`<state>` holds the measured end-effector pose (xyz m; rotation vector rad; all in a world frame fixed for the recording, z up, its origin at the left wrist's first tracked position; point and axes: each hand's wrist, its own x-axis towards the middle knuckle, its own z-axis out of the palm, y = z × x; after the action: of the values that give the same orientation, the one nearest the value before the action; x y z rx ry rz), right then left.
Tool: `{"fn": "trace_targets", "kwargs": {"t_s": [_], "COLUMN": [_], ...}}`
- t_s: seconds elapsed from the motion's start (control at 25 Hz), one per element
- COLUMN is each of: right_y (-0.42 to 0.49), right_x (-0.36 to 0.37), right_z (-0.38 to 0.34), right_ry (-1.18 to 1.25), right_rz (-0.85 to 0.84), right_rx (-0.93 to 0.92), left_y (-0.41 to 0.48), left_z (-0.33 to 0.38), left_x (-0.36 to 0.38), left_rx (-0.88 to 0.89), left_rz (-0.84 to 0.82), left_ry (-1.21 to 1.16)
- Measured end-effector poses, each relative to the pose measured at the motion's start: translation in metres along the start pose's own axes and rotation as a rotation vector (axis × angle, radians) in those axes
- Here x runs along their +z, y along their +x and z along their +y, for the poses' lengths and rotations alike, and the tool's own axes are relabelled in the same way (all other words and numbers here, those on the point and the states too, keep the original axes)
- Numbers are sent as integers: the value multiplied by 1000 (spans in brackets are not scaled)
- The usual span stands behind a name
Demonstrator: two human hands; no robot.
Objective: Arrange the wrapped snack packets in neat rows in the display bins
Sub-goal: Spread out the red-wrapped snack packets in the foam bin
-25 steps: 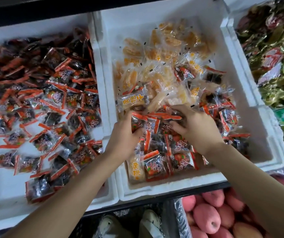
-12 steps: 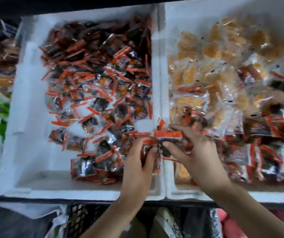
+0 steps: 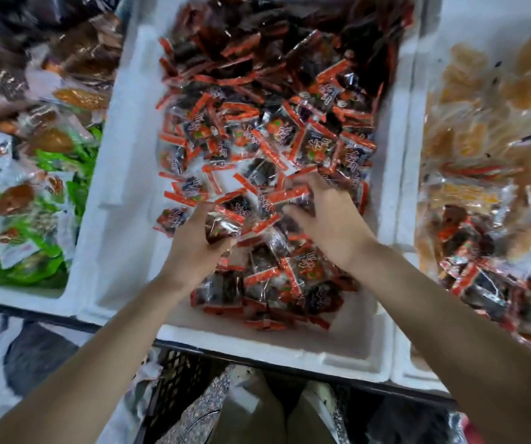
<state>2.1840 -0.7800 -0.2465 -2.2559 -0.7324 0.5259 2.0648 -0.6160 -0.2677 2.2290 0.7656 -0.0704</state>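
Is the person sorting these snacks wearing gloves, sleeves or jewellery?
No. The left hand and right hand are bare, without gloves or visible rings. The left forearm and right forearm are bare too: no sleeves, watch or bracelet show.

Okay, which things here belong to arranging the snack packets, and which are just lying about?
In the job: dark wrapped snack packets with orange edges; white foam middle bin; left hand and right hand, both gripping packets.
Lying about: green wrapped packets, far left; black plastic crate below.
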Motion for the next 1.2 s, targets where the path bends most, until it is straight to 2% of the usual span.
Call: {"fn": "trace_targets", "kwargs": {"t_s": [0.24,0.36,0.4,0.48,0.52,0.56,0.64,0.68,0.8,0.96,1.2], "right_y": [6,2,1,-5,-11,-20,-37,-44,-45,-29,-34], "right_x": [-4,-6,-4,1,2,4,13,16,20,0,-23], "right_z": [17,24,24,23,23,24,30,34,43,33,39], "right_ry": [-187,-239,-354,-592,-616,-601,-659,-740,-749,-691,-612], "right_rz": [90,40,74,202,180,46,-295,-356,-191,9,80], "right_rx": [72,167,130,-90,-205,-289,-306,-299,-225,-167,15], "left_y": [15,11,5,-6,-11,-16,-18,-15,-7,-1,1], "left_z": [-29,-27,-23,-15,-11,-9,-10,-12,-11,-6,-9], "left_x": [8,12,15,22,28,34,46,50,54,57,59], "left_rx": [45,107,181,417,529,607,672,653,533,577,492], "left_rz": [56,79,127,141,52,-70,-204,-219,-235,-241,-256], "left_ry": [111,227,328,431,410,398,487,563,661,663,667]}}
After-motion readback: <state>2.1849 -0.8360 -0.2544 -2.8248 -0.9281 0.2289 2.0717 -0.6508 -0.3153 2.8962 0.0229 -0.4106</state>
